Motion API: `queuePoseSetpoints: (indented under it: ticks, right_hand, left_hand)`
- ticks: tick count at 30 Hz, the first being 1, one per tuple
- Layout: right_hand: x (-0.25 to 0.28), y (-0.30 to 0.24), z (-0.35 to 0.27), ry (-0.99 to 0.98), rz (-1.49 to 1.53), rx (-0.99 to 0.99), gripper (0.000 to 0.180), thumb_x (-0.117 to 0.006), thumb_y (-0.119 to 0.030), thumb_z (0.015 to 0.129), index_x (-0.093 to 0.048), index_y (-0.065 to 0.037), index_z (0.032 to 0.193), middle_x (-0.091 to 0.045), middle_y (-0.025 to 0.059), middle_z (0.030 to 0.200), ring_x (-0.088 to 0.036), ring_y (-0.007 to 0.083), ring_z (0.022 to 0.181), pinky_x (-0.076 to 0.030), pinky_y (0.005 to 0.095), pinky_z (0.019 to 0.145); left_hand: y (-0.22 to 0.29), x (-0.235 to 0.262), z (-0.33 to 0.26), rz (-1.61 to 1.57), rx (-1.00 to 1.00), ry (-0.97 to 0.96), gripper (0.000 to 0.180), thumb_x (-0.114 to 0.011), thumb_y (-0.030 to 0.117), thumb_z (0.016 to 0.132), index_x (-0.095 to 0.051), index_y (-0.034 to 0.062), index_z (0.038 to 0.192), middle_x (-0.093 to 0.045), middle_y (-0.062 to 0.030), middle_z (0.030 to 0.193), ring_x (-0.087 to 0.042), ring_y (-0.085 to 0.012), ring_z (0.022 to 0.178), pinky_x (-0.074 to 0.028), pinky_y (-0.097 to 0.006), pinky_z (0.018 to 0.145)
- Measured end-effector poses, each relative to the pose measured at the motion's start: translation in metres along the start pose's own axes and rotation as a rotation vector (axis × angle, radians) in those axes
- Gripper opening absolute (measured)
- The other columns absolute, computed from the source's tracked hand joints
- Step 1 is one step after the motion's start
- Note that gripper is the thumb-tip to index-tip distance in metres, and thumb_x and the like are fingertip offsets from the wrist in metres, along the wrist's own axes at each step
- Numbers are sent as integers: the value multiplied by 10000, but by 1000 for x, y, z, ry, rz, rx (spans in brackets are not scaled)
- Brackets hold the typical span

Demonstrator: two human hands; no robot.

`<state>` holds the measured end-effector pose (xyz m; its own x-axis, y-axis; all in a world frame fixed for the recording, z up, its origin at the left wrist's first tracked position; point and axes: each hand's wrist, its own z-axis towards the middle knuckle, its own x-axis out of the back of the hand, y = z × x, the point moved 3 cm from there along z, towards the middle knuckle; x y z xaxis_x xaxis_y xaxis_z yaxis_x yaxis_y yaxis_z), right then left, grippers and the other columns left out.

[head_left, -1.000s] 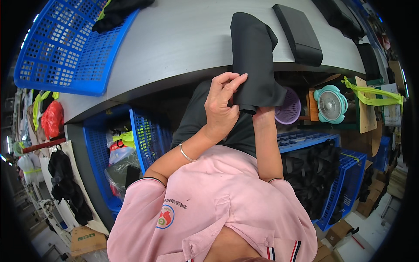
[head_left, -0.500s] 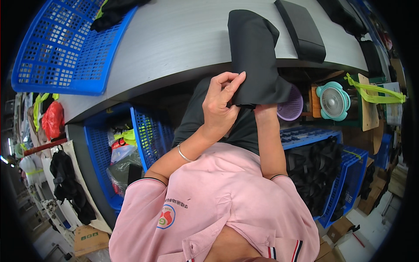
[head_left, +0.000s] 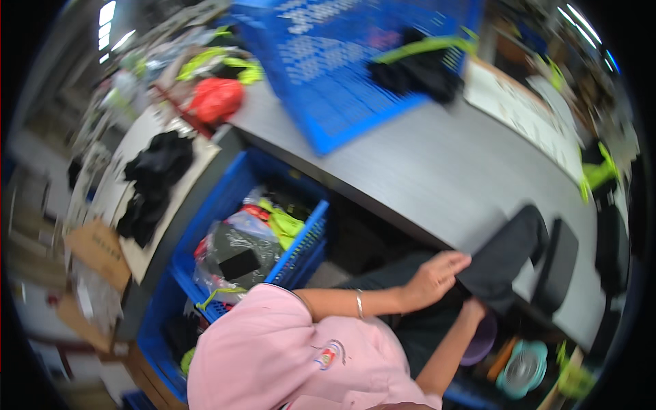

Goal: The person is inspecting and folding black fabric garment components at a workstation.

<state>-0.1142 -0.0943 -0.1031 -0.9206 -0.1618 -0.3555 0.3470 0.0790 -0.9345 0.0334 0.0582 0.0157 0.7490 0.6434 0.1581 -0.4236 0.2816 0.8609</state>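
In the head view, work on the black fabric sleeve [head_left: 504, 258] appears to be mid-operation: the piece is in handling and not set down. Its outer face is spread and has a tubular look; motion blur conceals any seam or fastening, so I cannot tell which steps are complete or what remains. Location: the sleeve spans the front edge of the grey table [head_left: 410, 181], near end over the lap, far end above the tabletop, just beside a black rectangular pad [head_left: 555, 265]. Orientation: the long axis runs diagonally from the hands toward the upper right; the rounded far end points away from the wearer. Left hand [head_left: 435, 279]: fingers extended and close together, tips at the sleeve's near left edge; from my position I cannot tell whether they pinch it. Right hand [head_left: 473, 309]: mostly concealed by the sleeve's near end; whether it sits inside or beneath, and how tightly it grips, cannot be determined.
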Motion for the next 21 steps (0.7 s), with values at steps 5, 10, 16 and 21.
queuePoseSetpoints:
  ticks: [5,10,16,21]
  right_hand:
    - [-58,-63,-10,-468,230,-244,337,-496,-204,1036,-546,-4,1303,-588,110,1311,-549,234,1188,-389,363,1078]
    - [-49,11,5,-463,-1694,685,223,-643,-101,855,-629,55,1015,-659,231,1026,-635,378,972,-496,450,861]
    - [-74,-17,-10,-360,-1705,615,164,-668,-131,818,-691,-9,925,-702,176,915,-674,362,846,-524,455,748]
    - [-95,12,3,-588,-1733,428,150,-620,-112,797,-715,-1,762,-701,209,847,-687,369,781,-545,469,704]
  left_hand:
    - [-19,19,11,30,118,283,488,-497,-86,882,-601,60,1336,-690,-197,1043,-710,-291,961,-556,-331,877]
    - [-66,-10,-11,-217,637,108,419,-455,-1,923,-617,26,1308,-603,-102,713,-629,-139,566,-544,-294,583]
    - [-78,-48,-17,-587,752,-24,402,-442,-19,894,-619,-65,1252,-674,-109,800,-624,-128,665,-543,-289,573]
    - [-82,-23,5,-484,868,24,126,-532,-9,838,-644,-18,781,-636,-95,716,-579,-143,676,-486,-354,573]
